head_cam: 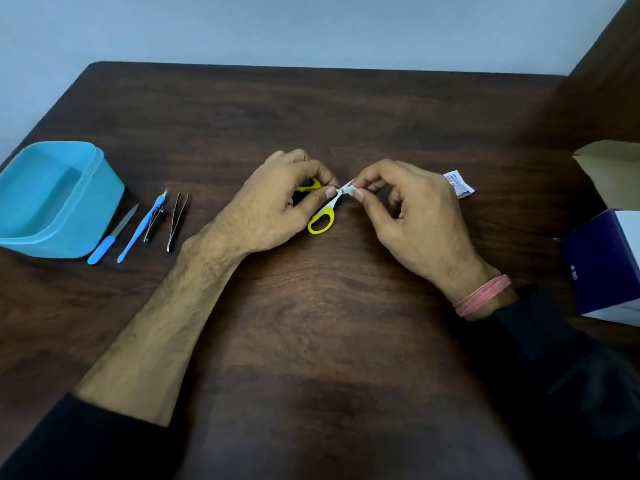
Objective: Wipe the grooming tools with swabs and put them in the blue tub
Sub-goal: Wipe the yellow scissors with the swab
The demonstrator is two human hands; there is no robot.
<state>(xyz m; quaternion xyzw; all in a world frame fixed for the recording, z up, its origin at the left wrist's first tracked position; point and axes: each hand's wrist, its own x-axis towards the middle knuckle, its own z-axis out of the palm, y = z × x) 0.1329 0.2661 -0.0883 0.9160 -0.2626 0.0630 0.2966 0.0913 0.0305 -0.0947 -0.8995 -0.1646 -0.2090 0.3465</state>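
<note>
Bench [311,306]: dark wood grain, carries everything.

Blue tub [52,199]: well off to the outer side of the left hand, open side up, nothing visible inside. Judged: no tool deposited yet.

Left hand [277,202]: fingers curled round the scissors [323,216] at the handle end. One yellow loop shows below the hand, the other partly hidden behind the fingers.

Right hand [412,209]: thumb and forefinger pinch a small white swab [349,188] against the blade tips.

Key relation: the scissors' long axis runs diagonally, loops toward the body, tips away and toward the right hand. The two hands meet at the blades, nearly touching. The wipe therefore runs along that axis. The left hand is nearer the tub, so the drop-off is likely its job.

Unwiped tools lie between left hand and tub, roughly parallel: tweezers [178,220], nail clipper [154,225], blue-handled pick [142,226], nail file [110,237] closest to the tub.

Torn sachet [459,183]: just behind the right hand.
</note>
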